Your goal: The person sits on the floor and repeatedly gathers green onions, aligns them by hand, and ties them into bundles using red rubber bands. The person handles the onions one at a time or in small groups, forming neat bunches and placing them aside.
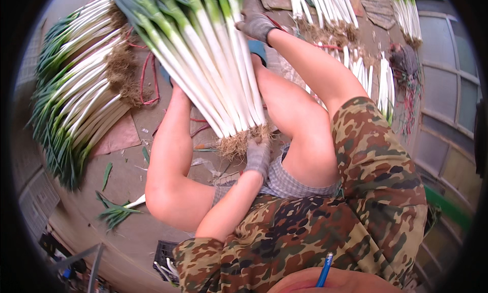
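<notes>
A large bundle of long green onions (217, 75) lies fanned between the person's bare legs, with white stalks towards the body and green leaves pointing away. My left hand (259, 153), in a grey glove, is at the tangled roots (234, 144) and closed on them. My right hand (257, 26), also gloved, reaches up to the right edge of the bundle near the green part. Its fingers are spread beside the stalks, and its thumb side is partly hidden. Whether it grips the stalks is not plain.
At left, piled green onions (84, 83) lie on a pink cloth (118, 136). Red cords (146, 83) are on the floor. More onions (324, 7) lie at upper right, near tangled ties (406, 64). A loose onion (118, 211) and a black crate (164, 255) are at lower left.
</notes>
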The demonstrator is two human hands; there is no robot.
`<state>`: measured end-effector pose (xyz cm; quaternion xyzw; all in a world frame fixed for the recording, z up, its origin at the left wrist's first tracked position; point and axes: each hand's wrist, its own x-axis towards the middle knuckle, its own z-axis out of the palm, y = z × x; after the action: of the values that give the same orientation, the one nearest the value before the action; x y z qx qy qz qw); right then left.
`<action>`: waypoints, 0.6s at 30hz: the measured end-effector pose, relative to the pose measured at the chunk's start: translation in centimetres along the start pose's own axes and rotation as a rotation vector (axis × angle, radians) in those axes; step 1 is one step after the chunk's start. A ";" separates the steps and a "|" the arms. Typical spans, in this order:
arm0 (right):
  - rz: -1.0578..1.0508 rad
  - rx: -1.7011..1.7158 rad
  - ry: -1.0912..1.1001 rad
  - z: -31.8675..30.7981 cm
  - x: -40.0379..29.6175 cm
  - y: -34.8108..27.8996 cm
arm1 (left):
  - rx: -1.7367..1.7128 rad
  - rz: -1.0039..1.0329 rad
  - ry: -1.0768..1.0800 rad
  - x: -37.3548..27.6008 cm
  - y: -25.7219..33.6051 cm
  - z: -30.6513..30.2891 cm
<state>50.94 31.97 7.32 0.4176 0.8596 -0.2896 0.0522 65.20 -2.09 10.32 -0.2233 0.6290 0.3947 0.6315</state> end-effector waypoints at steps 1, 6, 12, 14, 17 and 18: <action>-0.037 0.042 0.039 1.2 0.8 4.2 | 0.129 0.177 -0.178 -1.4 0.1 -0.9; -0.107 0.422 -0.101 -0.5 -3.3 1.5 | -0.071 0.923 -0.066 -13.6 10.4 -12.7; -0.069 0.549 -0.041 -3.3 -9.7 1.3 | -0.354 0.844 0.365 -8.8 19.9 -33.1; -0.031 0.557 -0.115 -3.9 -12.1 -1.2 | -0.460 0.667 0.477 -2.7 20.5 -38.7; 0.031 0.659 -0.159 -4.4 -14.2 -1.5 | -0.561 0.527 0.479 6.3 23.7 -44.3; 0.048 0.693 -0.153 -4.4 -14.6 -1.1 | -0.597 0.528 0.486 8.2 26.2 -44.8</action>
<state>60.18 23.83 16.33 0.4077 0.6939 -0.5932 -0.0215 16.28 -19.73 3.13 -0.3136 0.6529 0.6418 0.2519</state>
